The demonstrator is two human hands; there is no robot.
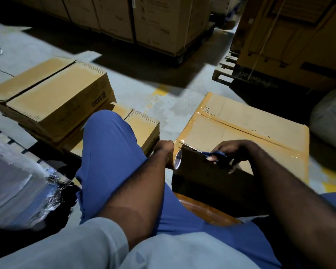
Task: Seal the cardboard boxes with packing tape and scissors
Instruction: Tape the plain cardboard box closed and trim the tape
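Note:
A cardboard box stands on the floor in front of me, with brown tape along its top seam and edges. My left hand grips a roll of brown packing tape at the box's near left corner. A strip of tape runs from the roll along the near top edge. My right hand holds blue-handled scissors, whose blades point left at that strip. My blue-trousered knee rises just left of the roll.
Stacked flat cardboard boxes lie on the left. A plastic-wrapped bundle sits at the near left and a white sack at the right. Tall cartons on pallets line the back. A wooden pallet juts out at the back right.

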